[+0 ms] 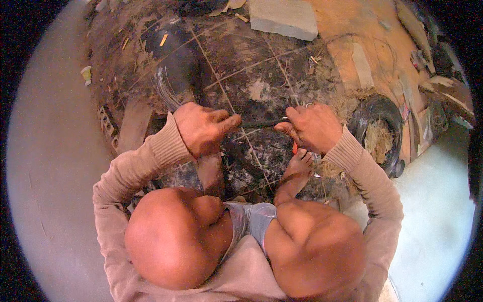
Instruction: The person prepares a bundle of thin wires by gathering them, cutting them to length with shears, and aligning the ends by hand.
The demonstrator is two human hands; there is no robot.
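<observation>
A thin black strand or rod (259,124) runs between my two hands above the dirty tiled floor. My left hand (207,130) is closed round its left end. My right hand (313,128) pinches its right end between thumb and fingers. A small pale bit shows at the right thumb tip. Below the right hand a red-orange piece (295,147), perhaps a tool's handle, sticks out; the hand hides the rest. Past my left hand curves a bundle of shiny dark strands (167,89).
On the right lies a black coil of wire (359,123) with straw-like fibre inside. A pale block (284,20) stands at the far side. Wooden boards (135,123) and a holed brick (108,125) are at left. My bare feet (294,173) are below my hands.
</observation>
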